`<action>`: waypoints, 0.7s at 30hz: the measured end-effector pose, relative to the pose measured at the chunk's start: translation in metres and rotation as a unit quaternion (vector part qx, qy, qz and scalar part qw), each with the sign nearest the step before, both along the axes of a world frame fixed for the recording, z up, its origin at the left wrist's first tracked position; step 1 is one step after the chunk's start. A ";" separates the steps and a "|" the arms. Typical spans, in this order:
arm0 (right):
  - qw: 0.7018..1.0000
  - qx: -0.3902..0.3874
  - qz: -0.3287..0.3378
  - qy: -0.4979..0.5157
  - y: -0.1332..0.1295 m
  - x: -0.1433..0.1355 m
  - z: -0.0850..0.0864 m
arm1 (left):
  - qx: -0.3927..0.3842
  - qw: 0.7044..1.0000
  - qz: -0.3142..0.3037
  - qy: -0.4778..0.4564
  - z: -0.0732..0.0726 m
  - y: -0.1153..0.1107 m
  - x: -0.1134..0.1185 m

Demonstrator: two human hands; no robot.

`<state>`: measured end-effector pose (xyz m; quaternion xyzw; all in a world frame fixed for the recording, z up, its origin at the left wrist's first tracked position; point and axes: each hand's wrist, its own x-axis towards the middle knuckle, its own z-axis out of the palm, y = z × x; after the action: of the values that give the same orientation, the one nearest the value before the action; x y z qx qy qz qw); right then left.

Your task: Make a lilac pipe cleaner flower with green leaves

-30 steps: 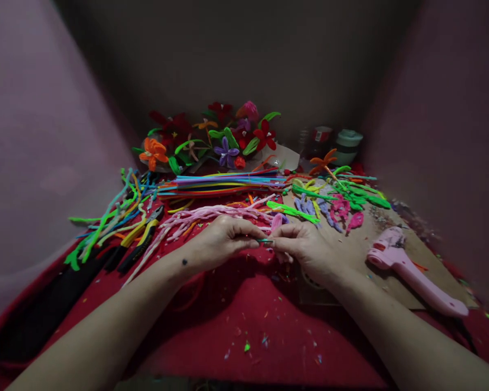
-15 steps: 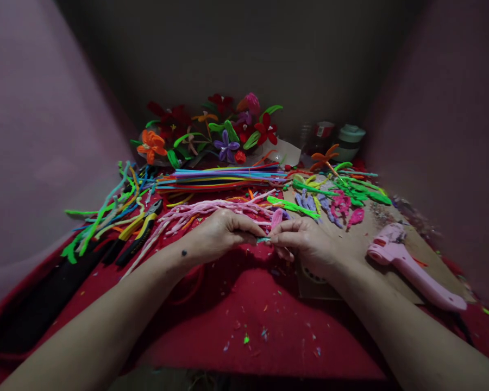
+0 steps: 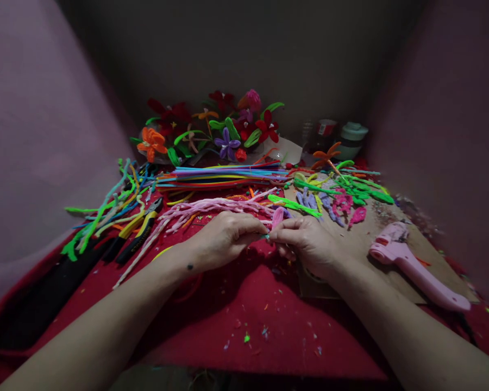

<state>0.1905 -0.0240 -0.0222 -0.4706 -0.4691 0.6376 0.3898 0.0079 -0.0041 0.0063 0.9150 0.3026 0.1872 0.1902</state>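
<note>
Over the red cloth, my left hand (image 3: 230, 236) and my right hand (image 3: 307, 241) meet fingertip to fingertip. Both are closed in a pinch on a small teal-green piece of pipe cleaner (image 3: 268, 237), mostly hidden by the fingers. A pink pipe-cleaner loop (image 3: 277, 217) stands up at my right fingertips; whether it joins the green piece I cannot tell. Just behind my left hand lies a bundle of pale pink pipe cleaners (image 3: 212, 206). A bright green looped pipe cleaner (image 3: 295, 205) lies beyond my right hand.
A pink glue gun (image 3: 418, 271) rests on cardboard (image 3: 362, 244) at right, near shaped green, purple and pink pieces. Yellow-black pliers (image 3: 140, 231) lie left. Behind are straight pipe cleaners (image 3: 224, 176), pipe-cleaner flowers (image 3: 227, 144) and a lidded cup (image 3: 351, 141).
My left hand has turned over slightly and its fingertips have come closer to my right fingers. Less of the green piece shows between them. My right hand stays nearly in place.
</note>
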 end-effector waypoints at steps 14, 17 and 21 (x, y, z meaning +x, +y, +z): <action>0.998 -0.029 0.029 0.057 0.003 0.005 -0.003 | 0.053 0.997 0.047 -0.016 -0.017 -0.006 0.004; 0.995 -0.029 0.043 0.082 0.004 0.008 -0.005 | 0.015 0.996 0.073 -0.048 -0.017 -0.005 0.003; 0.993 -0.036 0.035 0.103 0.004 0.008 -0.003 | 0.004 0.993 0.095 -0.068 -0.014 -0.007 0.006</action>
<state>0.1988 -0.0203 -0.0255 -0.3995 -0.4199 0.7121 0.3962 0.0134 -0.0110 -0.0077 0.8680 0.3738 0.2674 0.1881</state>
